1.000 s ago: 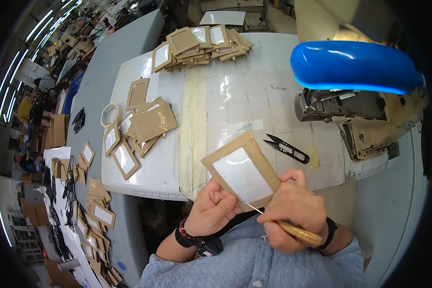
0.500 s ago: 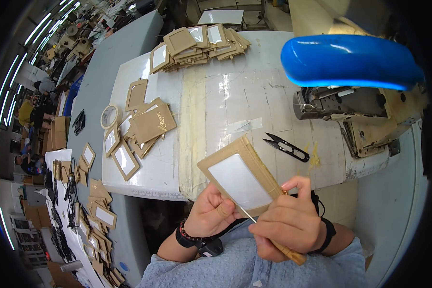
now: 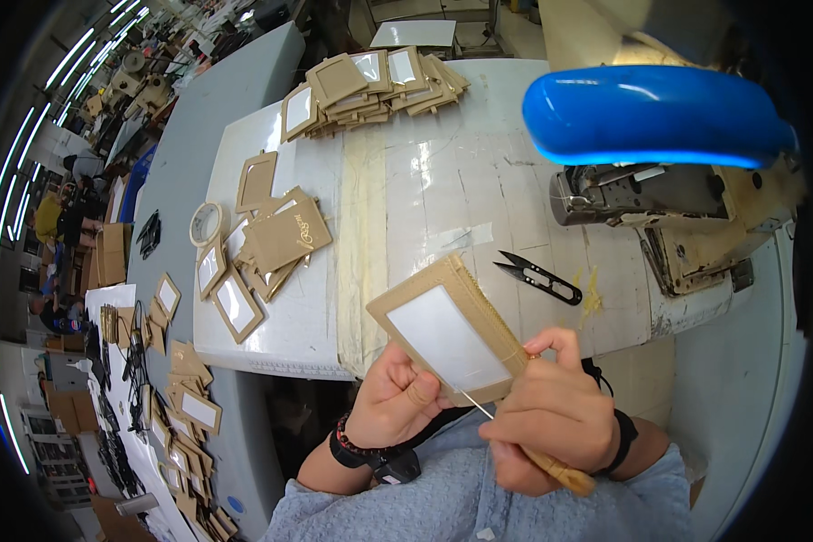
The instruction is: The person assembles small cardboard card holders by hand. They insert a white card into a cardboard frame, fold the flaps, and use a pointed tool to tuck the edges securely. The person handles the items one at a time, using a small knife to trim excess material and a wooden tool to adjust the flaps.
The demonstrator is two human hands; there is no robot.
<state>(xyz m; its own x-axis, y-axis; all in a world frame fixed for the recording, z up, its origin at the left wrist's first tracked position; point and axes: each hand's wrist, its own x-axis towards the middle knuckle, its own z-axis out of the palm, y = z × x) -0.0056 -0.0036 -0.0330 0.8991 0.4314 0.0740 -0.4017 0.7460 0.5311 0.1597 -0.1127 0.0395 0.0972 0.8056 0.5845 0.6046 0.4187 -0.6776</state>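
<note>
A tan card holder (image 3: 490, 322) with a clear window is tilted above the front of the table. My left hand (image 3: 394, 397) is closed on its lower left edge, thumb bent on the near side. My right hand (image 3: 551, 415) grips a wooden-handled awl (image 3: 569, 478); its thin metal shaft points up and left, the tip at the holder's lower edge by the window. The same hand's raised index finger touches the holder's right edge, by a small brass-coloured piece. Black thread snips (image 3: 540, 278) lie on the table just beyond the holder.
Tan card holders are piled at the table's back (image 3: 339, 81) and left (image 3: 289, 235), beside a tape roll (image 3: 206, 224). A sewing machine (image 3: 641, 194) with a blue cover (image 3: 659, 116) stands at right. More holders (image 3: 190, 406) lie on the grey bench at left.
My right hand and the awl have shifted slightly right and down, drawing the awl's tip a little along the holder's lower edge. The holder has moved slightly left.
</note>
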